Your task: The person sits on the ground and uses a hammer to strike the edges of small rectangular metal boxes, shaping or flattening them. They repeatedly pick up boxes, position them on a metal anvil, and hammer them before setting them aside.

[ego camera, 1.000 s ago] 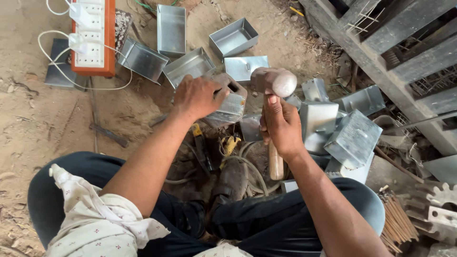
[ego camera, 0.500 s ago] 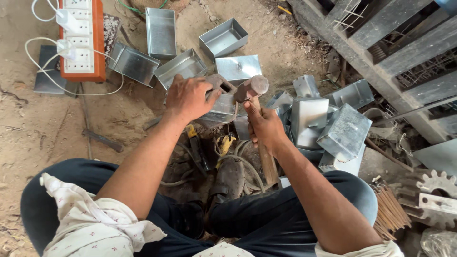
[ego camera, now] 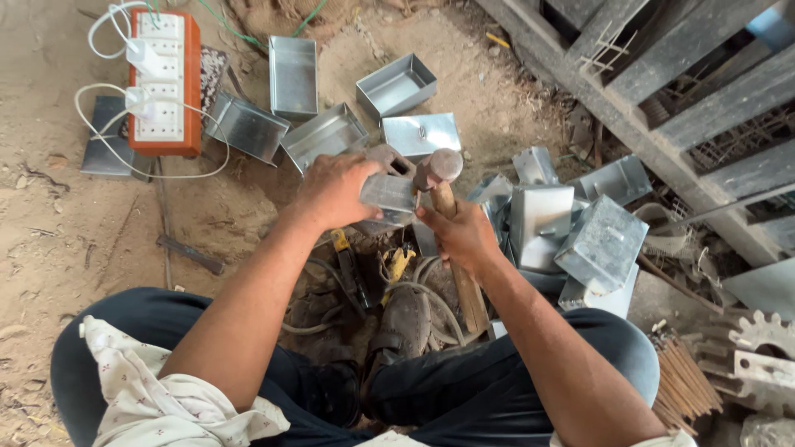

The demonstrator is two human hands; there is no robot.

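My left hand [ego camera: 335, 190] grips a small grey sheet-metal box [ego camera: 387, 192] and holds it down near the middle of the view. My right hand [ego camera: 461, 236] is closed around the wooden handle of a hammer [ego camera: 454, 248]. The hammer's round metal head [ego camera: 437, 168] rests against the right end of that box. I sit on the dirt ground with my legs folded under both arms.
Several finished metal boxes [ego camera: 327, 136] lie on the dirt beyond my hands. A pile of folded box blanks [ego camera: 600, 244] sits on the right. An orange power strip [ego camera: 164, 83] with white cables lies far left. Wooden slats [ego camera: 662, 74] and a gear [ego camera: 766, 335] stand on the right.
The hammer head has come down from its raised position onto the metal box. My left hand has kept its hold on the box.
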